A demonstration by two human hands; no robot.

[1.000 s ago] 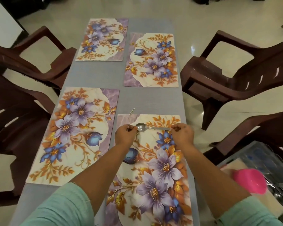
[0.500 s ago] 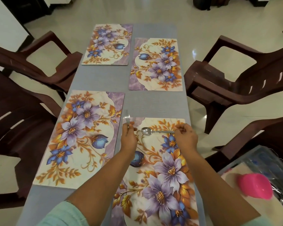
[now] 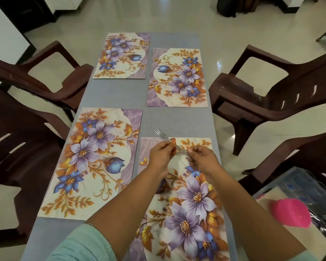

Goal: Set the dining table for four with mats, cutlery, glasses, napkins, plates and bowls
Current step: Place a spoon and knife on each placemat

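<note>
While both hands hovered over the far end of the nearest mat [image 3: 194,204], the left hand [image 3: 161,157] pinched a fork [image 3: 161,134] near its neck between thumb and fingertips, tines pointing up and away over the grey table [image 3: 179,121]. The right hand [image 3: 203,160] was curled close beside it, fingers folded in, apparently around the lower part of a metal handle; whether that was the fork's own handle or a second piece of cutlery could not be told, since the fingers hid it. All 4 floral mats lay flat, 2 on each side, and none yet carried a plate, glass or napkin. The fork looked thin, light and stiff, with a polished surface likely to slip in a loose hold, so the narrow neck or mid-handle seemed the sensible place to take it, laying it down flat rather than dropping it. A crate [image 3: 307,187] at the lower right held more cutlery beside a pink bowl [image 3: 290,213], and dark brown chairs [image 3: 271,95] stood around the table.
</note>
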